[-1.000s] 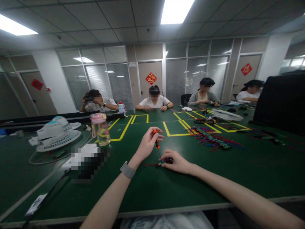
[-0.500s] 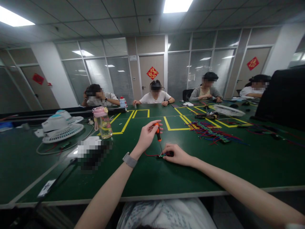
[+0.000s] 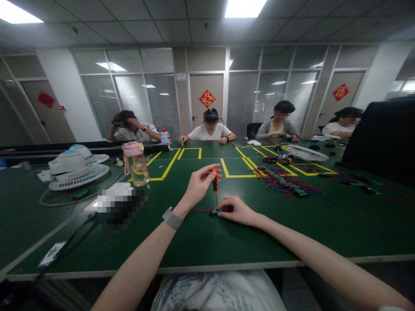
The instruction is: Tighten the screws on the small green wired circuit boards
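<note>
My left hand [image 3: 202, 181] is closed around the orange and black handle of a screwdriver [image 3: 215, 186], which stands nearly upright with its thin shaft pointing down. The shaft's lower end meets a small green circuit board [image 3: 214, 212] on the table, close to my right fingertips; the exact contact spot is too small to make out. My right hand [image 3: 238, 210] pinches the board's right side and rests on the table. A red wire [image 3: 201, 210] runs out to the left of the board, and dark wiring shows under my right fingers.
On the green table [image 3: 272, 242], a pink-lidded bottle [image 3: 136, 166] and white fan parts [image 3: 79, 172] stand left. Several wired circuit boards [image 3: 285, 181] lie right, near a fan grille [image 3: 308, 153]. A black monitor [image 3: 382, 142] is far right. Several people sit opposite.
My view has shifted slightly to the right. The screwdriver stands a little straighter over the board; both hands keep their hold.
</note>
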Available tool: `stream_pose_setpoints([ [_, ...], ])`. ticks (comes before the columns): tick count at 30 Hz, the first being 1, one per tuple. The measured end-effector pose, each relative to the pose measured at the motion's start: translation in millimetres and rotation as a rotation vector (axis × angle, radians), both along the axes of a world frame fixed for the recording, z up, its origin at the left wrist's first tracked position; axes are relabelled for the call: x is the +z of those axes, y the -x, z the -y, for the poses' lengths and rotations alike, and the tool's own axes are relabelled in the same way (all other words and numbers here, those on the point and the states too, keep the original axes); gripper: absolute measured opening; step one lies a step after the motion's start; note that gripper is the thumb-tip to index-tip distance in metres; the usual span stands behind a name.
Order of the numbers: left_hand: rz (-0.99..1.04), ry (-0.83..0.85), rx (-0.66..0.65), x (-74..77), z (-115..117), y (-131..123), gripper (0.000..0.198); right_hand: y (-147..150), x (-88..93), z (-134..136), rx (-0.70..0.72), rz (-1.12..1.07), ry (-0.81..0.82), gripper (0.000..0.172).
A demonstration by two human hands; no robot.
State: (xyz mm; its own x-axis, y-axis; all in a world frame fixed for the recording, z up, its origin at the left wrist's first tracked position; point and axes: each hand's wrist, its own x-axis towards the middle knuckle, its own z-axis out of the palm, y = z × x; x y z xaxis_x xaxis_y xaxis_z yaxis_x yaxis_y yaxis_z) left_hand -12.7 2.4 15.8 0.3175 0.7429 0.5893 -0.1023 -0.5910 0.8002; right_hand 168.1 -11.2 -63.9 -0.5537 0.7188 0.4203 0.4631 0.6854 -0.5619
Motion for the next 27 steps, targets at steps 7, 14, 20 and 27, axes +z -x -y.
stream_pose_setpoints([
  [7,-0.121,-0.275,0.266,-2.1,3.1,1.7,0.027,-0.1,-3.4,-2.2,-0.016,-0.003,-0.002,0.014],
  [14,-0.019,-0.083,0.108,-4.7,0.9,-2.6,0.026,0.0,-1.3,-0.7,-0.012,-0.013,0.003,0.013],
  [20,0.014,-0.104,0.096,-3.8,-3.0,0.1,0.030,0.6,-1.3,0.0,-0.021,-0.002,0.005,0.012],
  [27,-0.008,-0.114,0.174,-4.2,-1.3,-1.9,0.023,2.2,-3.1,0.6,-0.061,-0.015,0.011,0.011],
])
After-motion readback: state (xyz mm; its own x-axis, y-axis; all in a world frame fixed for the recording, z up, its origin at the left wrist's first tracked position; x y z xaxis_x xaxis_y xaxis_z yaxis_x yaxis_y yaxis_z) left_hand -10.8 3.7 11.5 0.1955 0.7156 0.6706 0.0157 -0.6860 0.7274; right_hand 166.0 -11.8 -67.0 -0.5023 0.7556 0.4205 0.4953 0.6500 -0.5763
